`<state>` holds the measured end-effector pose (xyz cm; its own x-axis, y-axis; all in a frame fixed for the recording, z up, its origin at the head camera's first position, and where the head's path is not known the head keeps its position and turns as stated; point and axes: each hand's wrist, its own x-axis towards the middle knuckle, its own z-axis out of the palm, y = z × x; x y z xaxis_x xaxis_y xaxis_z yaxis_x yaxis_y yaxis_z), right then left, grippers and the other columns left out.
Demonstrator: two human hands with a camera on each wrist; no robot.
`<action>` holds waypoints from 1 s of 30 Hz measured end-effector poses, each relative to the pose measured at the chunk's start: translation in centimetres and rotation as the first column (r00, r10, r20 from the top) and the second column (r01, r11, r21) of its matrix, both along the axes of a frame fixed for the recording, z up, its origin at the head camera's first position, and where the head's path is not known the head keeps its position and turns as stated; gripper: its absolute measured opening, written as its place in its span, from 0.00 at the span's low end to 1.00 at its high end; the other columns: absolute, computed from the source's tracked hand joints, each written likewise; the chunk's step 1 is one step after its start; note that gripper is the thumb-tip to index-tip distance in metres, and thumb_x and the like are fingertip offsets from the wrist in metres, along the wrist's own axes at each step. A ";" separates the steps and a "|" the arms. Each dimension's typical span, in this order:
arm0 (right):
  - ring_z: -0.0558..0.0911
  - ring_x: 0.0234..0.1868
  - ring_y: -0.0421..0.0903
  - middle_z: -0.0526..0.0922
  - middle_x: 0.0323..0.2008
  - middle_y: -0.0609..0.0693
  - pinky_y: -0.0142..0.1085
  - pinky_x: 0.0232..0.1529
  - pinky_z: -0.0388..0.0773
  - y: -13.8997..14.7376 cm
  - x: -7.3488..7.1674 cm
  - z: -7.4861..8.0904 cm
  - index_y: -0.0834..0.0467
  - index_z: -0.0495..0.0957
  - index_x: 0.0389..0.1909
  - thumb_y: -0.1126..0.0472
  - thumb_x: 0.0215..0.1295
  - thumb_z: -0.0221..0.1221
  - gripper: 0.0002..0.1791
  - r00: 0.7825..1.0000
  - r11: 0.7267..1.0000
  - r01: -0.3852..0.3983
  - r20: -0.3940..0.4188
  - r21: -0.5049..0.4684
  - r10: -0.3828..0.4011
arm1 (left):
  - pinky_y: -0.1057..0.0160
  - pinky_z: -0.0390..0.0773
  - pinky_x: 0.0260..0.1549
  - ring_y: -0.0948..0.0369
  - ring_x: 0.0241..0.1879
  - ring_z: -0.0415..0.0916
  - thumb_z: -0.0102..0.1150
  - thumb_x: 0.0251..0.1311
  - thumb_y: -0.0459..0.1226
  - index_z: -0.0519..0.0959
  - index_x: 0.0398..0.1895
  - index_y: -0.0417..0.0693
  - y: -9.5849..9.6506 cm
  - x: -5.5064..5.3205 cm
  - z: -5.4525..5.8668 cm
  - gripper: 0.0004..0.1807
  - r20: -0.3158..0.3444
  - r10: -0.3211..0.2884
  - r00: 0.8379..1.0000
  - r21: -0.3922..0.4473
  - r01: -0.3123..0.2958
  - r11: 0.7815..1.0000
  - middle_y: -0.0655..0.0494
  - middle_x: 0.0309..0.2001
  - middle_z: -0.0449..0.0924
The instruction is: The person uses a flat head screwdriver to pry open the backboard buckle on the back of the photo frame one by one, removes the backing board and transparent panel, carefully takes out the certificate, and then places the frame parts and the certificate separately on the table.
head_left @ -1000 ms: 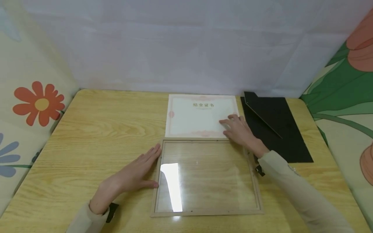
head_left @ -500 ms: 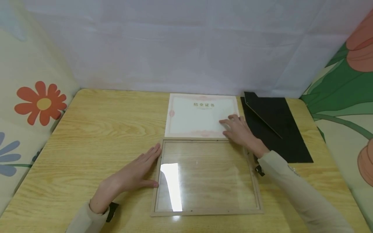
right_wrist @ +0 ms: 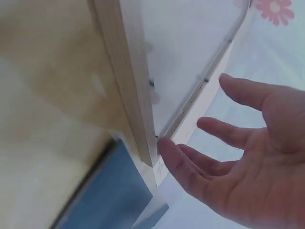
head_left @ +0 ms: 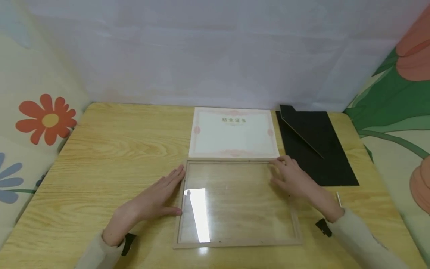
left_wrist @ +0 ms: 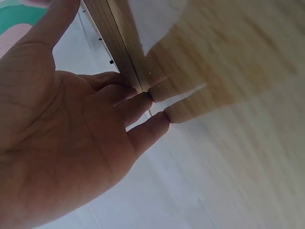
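Observation:
A light wooden picture frame [head_left: 238,244] lies flat on the table with a clear pane [head_left: 235,201] in it. My left hand [head_left: 151,200] rests beside its left side, fingers straight and touching the edge. In the left wrist view, the fingertips of my left hand [left_wrist: 86,124] meet the wooden bar [left_wrist: 112,43]. Over the far right corner is my right hand [head_left: 297,182], its fingers loosely bent. The right wrist view shows my right hand [right_wrist: 252,152] spread at the frame corner, gripping nothing; whether a fingertip touches is unclear. A white certificate [head_left: 231,136] lies just beyond the frame.
To the right of the certificate lies a black backing board [head_left: 336,157] with a raised stand flap [head_left: 299,130]. A thin, light-coloured stick [head_left: 338,199] shows near my right sleeve. White cloth [head_left: 215,56] hangs behind the table, with flower-patterned panels at both sides.
My right hand has drawn back from the certificate's lower right to the frame's far right corner. The left hand and the frame stay in place.

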<state>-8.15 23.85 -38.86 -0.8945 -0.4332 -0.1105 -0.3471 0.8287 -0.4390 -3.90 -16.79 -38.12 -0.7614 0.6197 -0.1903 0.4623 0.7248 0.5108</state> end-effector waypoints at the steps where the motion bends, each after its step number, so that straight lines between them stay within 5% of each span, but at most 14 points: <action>1: 0.69 0.56 0.66 0.66 0.58 0.71 0.55 0.48 0.75 0.1 0.8 0.0 0.66 0.69 0.63 0.62 0.64 0.63 0.28 1.000 1.000 0.004 -0.009 0.010 -0.004 | 0.38 0.49 0.65 0.40 0.72 0.41 0.68 0.54 0.49 0.45 0.73 0.29 0.0 0.0 0.0 0.56 -0.004 0.003 1.000 -0.005 -0.003 1.000 0.35 0.74 0.38; 4: 0.75 0.45 0.59 0.67 0.53 0.71 0.47 0.39 0.78 0.2 3.2 -0.2 0.69 0.69 0.62 0.64 0.62 0.65 0.29 0.999 0.999 0.046 -0.029 0.010 -0.046 | 0.36 0.52 0.64 0.39 0.71 0.44 0.68 0.54 0.49 0.46 0.73 0.30 0.3 0.5 0.1 0.56 -0.050 0.025 0.998 -0.065 -0.028 0.998 0.34 0.74 0.40; 7: 0.74 0.34 0.49 0.66 0.48 0.70 0.36 0.28 0.75 0.3 5.2 -0.4 0.71 0.65 0.64 0.65 0.61 0.65 0.32 0.994 0.994 0.107 -0.017 -0.018 -0.107 | 0.34 0.63 0.58 0.38 0.67 0.57 0.70 0.51 0.49 0.52 0.72 0.30 0.9 1.5 0.3 0.54 -0.165 0.060 0.985 -0.151 -0.085 0.985 0.31 0.70 0.53; 11: 0.70 0.28 0.46 0.66 0.43 0.67 0.32 0.21 0.70 0.6 7.1 -0.5 0.71 0.61 0.65 0.67 0.61 0.63 0.34 0.981 0.981 0.192 0.032 -0.038 -0.191 | 0.46 0.81 0.37 0.43 0.46 0.74 0.72 0.50 0.46 0.69 0.55 0.29 1.9 3.1 0.0 0.37 -0.297 0.148 0.943 -0.181 -0.208 0.961 0.37 0.47 0.74; 15: 0.70 0.25 0.46 0.66 0.45 0.69 0.32 0.18 0.69 0.9 8.3 -0.8 0.72 0.58 0.67 0.69 0.62 0.60 0.34 0.960 0.967 0.255 0.119 -0.006 -0.253 | 0.57 0.77 0.25 0.54 0.30 0.70 0.70 0.54 0.42 0.72 0.38 0.35 2.6 4.6 -0.8 0.21 -0.243 0.248 0.938 -0.109 -0.280 0.954 0.49 0.30 0.69; 21: 0.69 0.25 0.46 0.67 0.44 0.68 0.33 0.20 0.70 1.2 8.8 -1.5 0.72 0.54 0.68 0.73 0.61 0.58 0.36 0.941 0.957 0.287 0.200 -0.043 -0.273 | 0.59 0.74 0.28 0.60 0.28 0.65 0.69 0.55 0.37 0.71 0.37 0.38 3.2 5.8 -1.1 0.16 -0.126 0.379 0.917 -0.026 -0.385 0.923 0.54 0.30 0.66; 30: 0.72 0.29 0.49 0.68 0.48 0.70 0.37 0.25 0.73 1.5 8.7 -1.7 0.70 0.55 0.68 0.74 0.60 0.58 0.35 0.942 0.959 0.274 0.220 -0.073 -0.253 | 0.60 0.71 0.24 0.60 0.25 0.63 0.66 0.51 0.28 0.67 0.27 0.44 4.3 6.5 -0.8 0.14 -0.123 0.433 0.893 0.007 -0.435 0.900 0.55 0.26 0.64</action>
